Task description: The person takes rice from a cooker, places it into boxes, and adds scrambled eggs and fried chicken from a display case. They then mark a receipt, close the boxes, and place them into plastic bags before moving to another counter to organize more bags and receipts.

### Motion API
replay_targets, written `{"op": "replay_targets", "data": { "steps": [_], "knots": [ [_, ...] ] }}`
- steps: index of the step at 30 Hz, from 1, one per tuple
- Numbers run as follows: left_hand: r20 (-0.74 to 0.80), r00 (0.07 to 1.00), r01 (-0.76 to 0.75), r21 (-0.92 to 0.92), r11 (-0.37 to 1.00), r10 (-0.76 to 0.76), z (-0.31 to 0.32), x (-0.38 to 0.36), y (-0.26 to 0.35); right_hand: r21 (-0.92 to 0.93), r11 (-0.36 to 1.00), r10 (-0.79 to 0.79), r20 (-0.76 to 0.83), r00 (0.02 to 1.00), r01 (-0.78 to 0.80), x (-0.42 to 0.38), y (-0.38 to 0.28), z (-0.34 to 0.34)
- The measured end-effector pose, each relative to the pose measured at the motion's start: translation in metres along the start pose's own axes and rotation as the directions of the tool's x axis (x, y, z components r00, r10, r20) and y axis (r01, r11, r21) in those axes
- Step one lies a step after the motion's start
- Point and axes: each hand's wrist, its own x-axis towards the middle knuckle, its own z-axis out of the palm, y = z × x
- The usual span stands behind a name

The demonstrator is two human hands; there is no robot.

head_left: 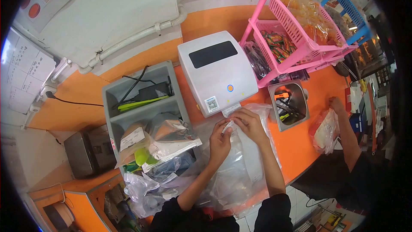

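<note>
Just in front of the white label printer, my left hand pinches a small white label at its fingertips. My right hand meets it there, its fingertips closed at the label's edge. Behind my fingers, another printed label sticks out of the printer's front slot. Clear plastic bags lie spread on the orange counter below my hands and forearms.
A grey tray with cables and packets stands to the left. A metal container holding tools and a pink rack of packets are on the right. There, a co-worker's hand is beside a plastic bag.
</note>
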Motion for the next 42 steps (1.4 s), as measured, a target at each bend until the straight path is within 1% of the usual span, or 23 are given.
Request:
{"op": "replay_targets", "data": {
  "steps": [3, 6, 9, 12, 15, 18, 21, 24, 27, 29, 30, 31, 32, 33, 36, 37, 38, 40, 42],
  "knots": [
    [0.008, 0.999, 0.040, 0.015, 0.999, -0.040, 0.001, -0.003, 0.003, 0.019, 1.000, 0.002, 0.048, 0.999, -0.003, 0.001, 0.001, 0.000],
    [-0.023, 0.999, 0.026, 0.034, 0.999, -0.025, 0.004, -0.003, 0.001, 0.083, 0.995, 0.054, 0.049, 0.997, -0.058, 0.003, 0.000, 0.000],
    [-0.071, 0.995, 0.078, 0.044, 0.996, -0.074, 0.005, -0.001, 0.005, 0.071, 0.987, 0.141, 0.083, 0.987, -0.147, 0.002, 0.001, -0.005],
    [-0.080, 0.986, 0.158, 0.126, 0.979, -0.149, 0.000, 0.001, 0.013, 0.182, 0.972, 0.150, 0.001, 0.989, -0.148, 0.000, 0.001, 0.000],
    [-0.100, 0.986, 0.142, 0.113, 0.983, -0.131, -0.001, 0.000, 0.005, 0.327, 0.912, 0.292, -0.098, 0.951, -0.246, -0.004, 0.003, 0.011],
    [-0.103, 0.987, 0.141, 0.184, 0.973, -0.124, -0.004, 0.000, 0.002, 0.227, 0.939, 0.292, -0.139, 0.946, -0.257, -0.001, -0.010, 0.011],
    [-0.106, 0.986, 0.144, 0.188, 0.972, -0.125, -0.004, 0.000, -0.001, 0.166, 0.958, 0.260, -0.169, 0.951, -0.233, 0.003, -0.015, 0.004],
    [-0.096, 0.988, 0.135, 0.189, 0.973, -0.119, -0.004, 0.000, -0.004, 0.158, 0.953, 0.288, -0.216, 0.933, -0.258, 0.003, -0.019, -0.007],
    [-0.101, 0.984, 0.174, 0.406, 0.897, -0.145, -0.008, -0.001, 0.001, 0.276, 0.949, 0.240, -0.314, 0.919, -0.154, -0.010, -0.010, -0.013],
    [-0.062, 0.959, 0.275, 0.427, 0.862, -0.275, -0.017, -0.002, 0.003, 0.507, 0.851, 0.368, -0.384, 0.847, -0.139, -0.024, -0.007, -0.020],
    [-0.089, 0.941, 0.338, 0.236, 0.911, -0.326, -0.017, -0.003, -0.006, 0.606, 0.788, 0.428, -0.419, 0.801, -0.104, -0.034, -0.005, -0.026],
    [-0.046, 0.954, 0.299, 0.243, 0.923, -0.297, -0.021, -0.003, -0.005, 0.653, 0.756, 0.467, -0.487, 0.738, -0.047, -0.049, -0.003, -0.033],
    [-0.061, 0.938, 0.346, 0.153, 0.925, -0.341, -0.016, -0.004, 0.012, 0.694, 0.719, 0.498, -0.541, 0.678, 0.027, -0.060, -0.001, -0.039],
    [-0.056, 0.959, 0.282, 0.085, 0.956, -0.278, -0.021, -0.005, 0.001, 0.730, 0.675, 0.525, -0.580, 0.623, 0.111, -0.069, -0.002, -0.046],
    [-0.054, 0.966, 0.253, -0.017, 0.967, -0.254, -0.022, -0.016, 0.034, 0.674, 0.723, 0.579, -0.710, 0.401, 0.149, -0.111, -0.020, -0.078],
    [-0.078, 0.961, 0.262, -0.055, 0.963, -0.266, -0.017, -0.020, 0.057, 0.616, 0.776, 0.545, -0.764, 0.347, 0.136, -0.121, -0.029, -0.093],
    [-0.094, 0.967, 0.233, -0.061, 0.971, -0.238, -0.016, -0.021, 0.066, 0.554, 0.824, 0.504, -0.813, 0.292, 0.119, -0.134, -0.035, -0.109],
    [-0.121, 0.975, 0.178, -0.075, 0.981, -0.186, -0.014, -0.026, 0.077, 0.418, 0.896, 0.372, -0.890, 0.262, 0.148, -0.169, -0.022, -0.144],
    [-0.077, 0.988, 0.121, -0.115, 0.986, -0.131, -0.005, -0.028, 0.093, 0.312, 0.948, 0.290, -0.930, 0.228, 0.068, -0.186, -0.016, -0.170]
  ]
}}
